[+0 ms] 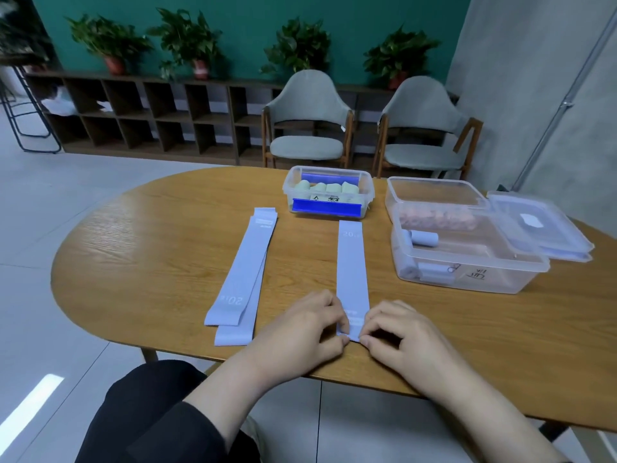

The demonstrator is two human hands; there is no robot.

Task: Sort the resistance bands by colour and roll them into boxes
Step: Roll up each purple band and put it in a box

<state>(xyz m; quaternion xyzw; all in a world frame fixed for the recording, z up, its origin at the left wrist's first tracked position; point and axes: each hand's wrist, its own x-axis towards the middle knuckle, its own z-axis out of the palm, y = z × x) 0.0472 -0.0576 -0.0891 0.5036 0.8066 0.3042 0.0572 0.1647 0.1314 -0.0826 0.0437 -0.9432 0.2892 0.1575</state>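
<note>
Low in the frame, left hand (302, 332) and right hand (405, 339) each keep a pinching grip on the lilac band (352, 265)'s near end, seemingly just folded; roll tightly, edges square, toward the upper-right box (467, 262).

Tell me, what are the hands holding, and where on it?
Both the left hand and right hand pinch the near end of the flat pale blue resistance band lying on the table.

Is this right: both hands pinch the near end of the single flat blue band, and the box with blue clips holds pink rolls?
Not quite. The head view shows pale green rolls in the box with blue clips, not pink. The rest holds: left hand and right hand pinch the near end of the single flat blue band.
</note>
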